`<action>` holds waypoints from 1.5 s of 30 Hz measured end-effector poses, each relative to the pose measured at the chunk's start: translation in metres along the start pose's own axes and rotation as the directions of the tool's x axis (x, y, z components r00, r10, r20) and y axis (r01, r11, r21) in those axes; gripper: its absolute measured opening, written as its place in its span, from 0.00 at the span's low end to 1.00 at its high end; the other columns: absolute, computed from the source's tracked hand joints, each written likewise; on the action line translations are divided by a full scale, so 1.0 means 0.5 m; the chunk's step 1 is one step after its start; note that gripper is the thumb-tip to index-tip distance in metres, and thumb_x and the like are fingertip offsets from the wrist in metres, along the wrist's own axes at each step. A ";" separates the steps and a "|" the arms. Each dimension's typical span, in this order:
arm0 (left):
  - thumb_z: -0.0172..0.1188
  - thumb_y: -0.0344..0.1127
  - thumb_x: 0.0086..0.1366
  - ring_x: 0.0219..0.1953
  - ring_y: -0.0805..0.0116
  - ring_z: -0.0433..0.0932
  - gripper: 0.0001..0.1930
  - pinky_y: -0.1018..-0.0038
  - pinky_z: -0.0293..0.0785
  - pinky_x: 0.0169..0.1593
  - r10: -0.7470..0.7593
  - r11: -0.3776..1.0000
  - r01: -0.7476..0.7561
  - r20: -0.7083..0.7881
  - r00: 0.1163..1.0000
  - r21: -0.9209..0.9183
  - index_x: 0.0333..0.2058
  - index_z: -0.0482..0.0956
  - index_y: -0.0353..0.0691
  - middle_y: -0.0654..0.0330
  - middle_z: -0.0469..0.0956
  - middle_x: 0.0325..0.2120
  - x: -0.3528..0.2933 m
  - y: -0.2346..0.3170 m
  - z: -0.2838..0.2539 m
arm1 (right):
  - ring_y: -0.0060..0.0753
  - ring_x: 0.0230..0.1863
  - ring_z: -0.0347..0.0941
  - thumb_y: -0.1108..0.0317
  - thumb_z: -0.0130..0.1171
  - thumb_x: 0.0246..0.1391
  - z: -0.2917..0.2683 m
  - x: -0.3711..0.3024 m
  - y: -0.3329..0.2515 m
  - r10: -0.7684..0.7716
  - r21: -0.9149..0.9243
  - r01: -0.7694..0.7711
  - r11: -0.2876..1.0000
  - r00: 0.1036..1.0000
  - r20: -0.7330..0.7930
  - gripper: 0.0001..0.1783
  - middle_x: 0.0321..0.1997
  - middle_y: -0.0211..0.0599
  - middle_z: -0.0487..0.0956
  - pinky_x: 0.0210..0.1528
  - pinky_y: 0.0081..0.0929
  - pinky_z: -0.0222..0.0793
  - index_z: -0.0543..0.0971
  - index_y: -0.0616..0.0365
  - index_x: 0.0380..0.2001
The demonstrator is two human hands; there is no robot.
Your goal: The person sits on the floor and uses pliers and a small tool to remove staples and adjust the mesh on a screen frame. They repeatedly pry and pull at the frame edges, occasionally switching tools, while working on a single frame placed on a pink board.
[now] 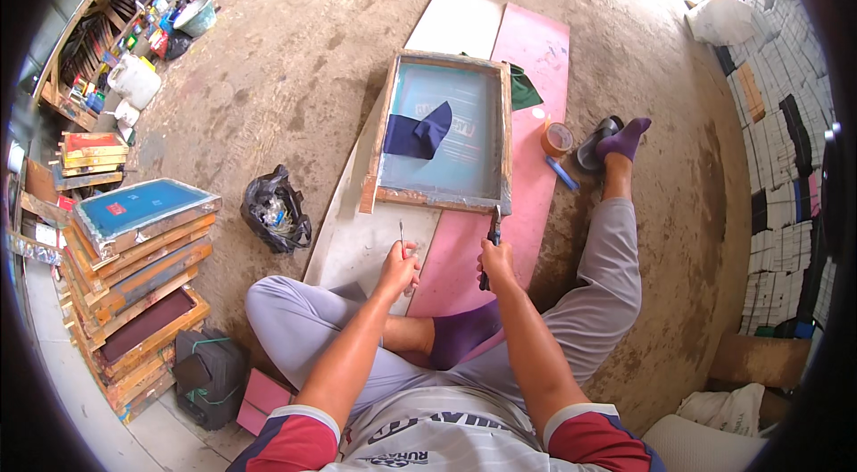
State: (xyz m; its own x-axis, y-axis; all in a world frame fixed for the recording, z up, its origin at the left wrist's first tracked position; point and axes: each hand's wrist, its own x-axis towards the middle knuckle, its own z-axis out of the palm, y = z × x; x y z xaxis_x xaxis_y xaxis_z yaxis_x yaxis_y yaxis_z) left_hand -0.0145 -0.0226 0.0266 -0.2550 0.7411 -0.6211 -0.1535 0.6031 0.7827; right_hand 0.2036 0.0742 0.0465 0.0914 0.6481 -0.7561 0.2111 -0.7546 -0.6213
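My left hand [399, 269] is closed around a slim screwdriver [402, 238] with a reddish handle, its thin metal shaft pointing away from me. In my closed right hand [496, 263] is a black-handled metal tool [496, 224]; its exact kind is unclear. The tool's far end reaches the near right corner of a wooden screen-printing frame [437, 197] with blue mesh. My left hand is apart from this frame. A folded navy cloth [418, 134] lies on the mesh, and a dark green cloth [525, 88] sticks out at the frame's right side.
Pink and white boards [539, 52] lie under the frame. On them are a brown tape roll [557, 139] and a blue object [561, 173]. To the left are a black plastic bag [277, 208] and stacked screen frames [147, 204]. White bundles [786, 124] line the right.
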 end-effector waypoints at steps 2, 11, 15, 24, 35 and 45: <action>0.54 0.30 0.70 0.16 0.71 0.75 0.14 0.72 0.72 0.18 0.013 1.000 -0.013 -0.027 1.000 0.007 0.53 0.69 0.37 0.57 0.78 0.27 0.012 0.010 0.006 | 0.35 0.24 0.74 0.55 0.58 0.66 -0.008 0.006 -0.008 0.016 0.097 -0.023 0.995 0.997 0.073 0.16 0.27 0.37 0.76 0.23 0.40 0.72 0.76 0.58 0.41; 0.66 0.39 0.70 0.14 0.79 0.69 0.15 0.79 0.67 0.16 0.086 0.981 -0.092 -0.039 0.996 -0.173 0.45 0.81 0.33 0.59 0.82 0.30 0.003 0.054 0.037 | 0.35 0.28 0.77 0.50 0.60 0.66 -0.025 -0.027 0.012 -0.023 0.048 0.005 0.999 0.925 0.378 0.22 0.32 0.38 0.79 0.26 0.39 0.77 0.78 0.60 0.46; 0.67 0.42 0.71 0.13 0.80 0.68 0.17 0.80 0.65 0.16 0.148 0.930 -0.175 -0.107 0.983 -0.323 0.48 0.82 0.32 0.60 0.83 0.31 0.019 0.044 0.032 | 0.33 0.29 0.78 0.47 0.59 0.67 0.045 -0.101 0.011 0.046 -0.118 0.024 0.993 0.828 0.559 0.25 0.34 0.38 0.80 0.29 0.39 0.78 0.79 0.61 0.50; 0.67 0.40 0.70 0.13 0.79 0.69 0.14 0.77 0.64 0.16 0.153 0.948 -0.232 -0.325 0.933 -0.219 0.43 0.82 0.35 0.63 0.79 0.25 0.014 -0.003 -0.018 | 0.41 0.36 0.83 0.46 0.56 0.69 0.123 -0.110 0.027 0.145 -0.234 0.026 0.972 0.718 0.681 0.29 0.42 0.47 0.84 0.35 0.42 0.80 0.76 0.63 0.55; 0.66 0.40 0.69 0.09 0.74 0.64 0.14 0.72 0.61 0.11 -0.019 0.973 -0.116 -0.572 0.820 -0.200 0.31 0.76 0.37 0.62 0.75 0.21 0.033 -0.032 -0.077 | 0.31 0.35 0.77 0.47 0.57 0.69 0.054 -0.046 0.035 -0.106 0.055 0.095 0.994 0.962 0.252 0.22 0.37 0.34 0.76 0.29 0.37 0.75 0.73 0.56 0.45; 0.63 0.39 0.70 0.09 0.73 0.65 0.13 0.72 0.61 0.12 -0.041 0.967 -0.069 -0.415 0.909 -0.245 0.32 0.75 0.36 0.59 0.77 0.23 0.019 -0.023 -0.032 | 0.33 0.28 0.75 0.46 0.56 0.69 0.014 0.019 0.017 -0.182 0.073 0.173 0.982 0.975 0.131 0.26 0.31 0.35 0.74 0.33 0.36 0.74 0.74 0.62 0.43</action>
State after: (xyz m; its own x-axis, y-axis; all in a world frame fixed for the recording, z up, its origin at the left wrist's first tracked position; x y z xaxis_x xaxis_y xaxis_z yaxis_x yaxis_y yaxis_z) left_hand -0.0304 -0.0273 0.0125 -0.6217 0.5266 -0.5798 -0.3650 0.4602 0.8093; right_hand 0.1996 0.0732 0.0329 -0.0771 0.7553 -0.6509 0.1521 -0.6363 -0.7563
